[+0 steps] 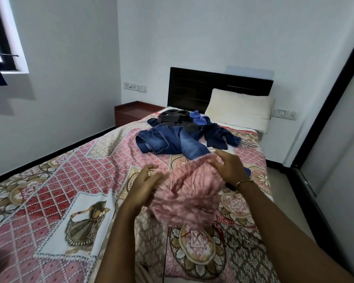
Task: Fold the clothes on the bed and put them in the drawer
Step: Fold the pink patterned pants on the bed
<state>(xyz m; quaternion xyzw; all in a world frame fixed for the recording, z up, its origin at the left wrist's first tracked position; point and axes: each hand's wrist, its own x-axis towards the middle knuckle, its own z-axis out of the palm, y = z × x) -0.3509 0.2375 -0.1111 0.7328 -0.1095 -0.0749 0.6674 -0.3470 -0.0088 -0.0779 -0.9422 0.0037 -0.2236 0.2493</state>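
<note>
Both hands' fingers (pixel 221 160) curl around pink garment (pixel 184 197), held above bed (pixel 90 180).

Pink fuzzy garment (pixel 184 193): bunched and unfolded, raised above the bed (pixel 70 180), held between the left hand (pixel 145 184) and the right hand (pixel 229 166), both gripping its upper edge. Blue jeans (pixel 168 141): crumpled, unfolded, lying on the bed just beyond the right hand. Dark grey garment (pixel 174 117), bright blue item (pixel 198 117) and navy garment (pixel 219 135): heaped farther beyond the hands, overlapping the jeans, all unfolded.
</note>
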